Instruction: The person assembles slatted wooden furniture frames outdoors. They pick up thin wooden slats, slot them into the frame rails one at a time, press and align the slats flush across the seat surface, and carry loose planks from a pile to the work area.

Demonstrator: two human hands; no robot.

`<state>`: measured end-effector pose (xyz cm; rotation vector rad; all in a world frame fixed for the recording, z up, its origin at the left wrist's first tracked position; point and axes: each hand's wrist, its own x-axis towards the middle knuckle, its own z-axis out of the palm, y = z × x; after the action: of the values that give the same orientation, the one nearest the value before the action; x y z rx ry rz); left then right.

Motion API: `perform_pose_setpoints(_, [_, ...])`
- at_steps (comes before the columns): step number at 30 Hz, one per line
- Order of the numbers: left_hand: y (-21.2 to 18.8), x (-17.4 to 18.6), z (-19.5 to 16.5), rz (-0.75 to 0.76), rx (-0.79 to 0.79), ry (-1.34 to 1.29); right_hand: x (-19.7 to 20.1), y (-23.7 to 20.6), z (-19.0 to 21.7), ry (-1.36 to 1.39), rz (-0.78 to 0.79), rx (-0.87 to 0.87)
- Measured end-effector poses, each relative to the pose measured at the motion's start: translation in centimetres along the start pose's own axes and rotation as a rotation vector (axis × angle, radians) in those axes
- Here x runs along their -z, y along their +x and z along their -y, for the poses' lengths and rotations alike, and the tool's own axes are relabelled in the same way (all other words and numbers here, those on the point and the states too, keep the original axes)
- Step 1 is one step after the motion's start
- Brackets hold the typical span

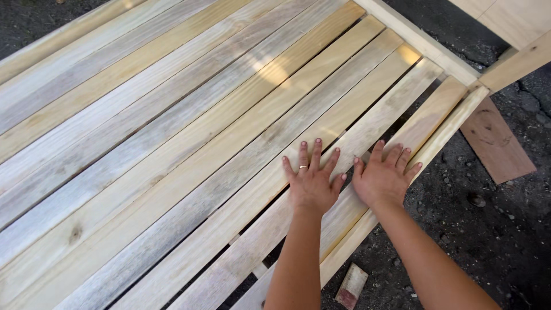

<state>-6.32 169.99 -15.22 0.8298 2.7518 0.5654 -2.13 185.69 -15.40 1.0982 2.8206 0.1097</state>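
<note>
**Pressing palms flat on the outer slats of a wooden frame**

Left hand (311, 182) lies palm-down on a pale slat (261, 195), fingers (302, 155) spread wide and pointing away from the body; a ring shows on one of them. Nothing is gripped. Right hand (383, 179) lies just beside it, also flat and wide, holding nothing, resting across the next slat (410, 129) out towards the edge.

Slats run diagonally from lower left to upper right, lying side by side across the slatted frame (172, 115). Most sit tight together; dark gaps open between the ones under and near the hands. The flat, spread posture reads as weight bearing down to keep loose boards seated, a judgement only.

The slats sit directly beneath both palms and run on well beyond the fingertips towards the far cross rail (425, 43). An edge rail (402, 183) runs just outside the right hand.

Around: dark gritty ground (493, 229) to the right, a small wood offcut (351, 285) near the right forearm, a reddish board scrap (496, 143) lying flat past the frame's corner, more pale timber (516, 20) at upper right.
</note>
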Motion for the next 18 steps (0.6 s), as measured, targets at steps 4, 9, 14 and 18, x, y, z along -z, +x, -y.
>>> perform_pose_setpoints(4, [-0.4, 0.6, -0.1, 0.066, -0.049, 0.046, 1.1, -0.7, 0.0, 0.096, 0.032, 0.017])
perform_pose_setpoints(9, [-0.3, 0.3, -0.2, -0.02, -0.025, 0.03, 1.0, -2.0, -0.4, 0.25, -0.027, 0.045])
perform_pose_setpoints(14, [-0.6, -1.3, 0.2, 0.019, 0.037, 0.042, 2.1, 0.1, -0.5, 0.14, 0.109, 0.017])
perform_pose_setpoints(18, [-1.3, -2.4, 0.6, -0.072, -0.009, 0.122, 2.8, 9.2, -5.7, 0.047, 0.139, 0.051])
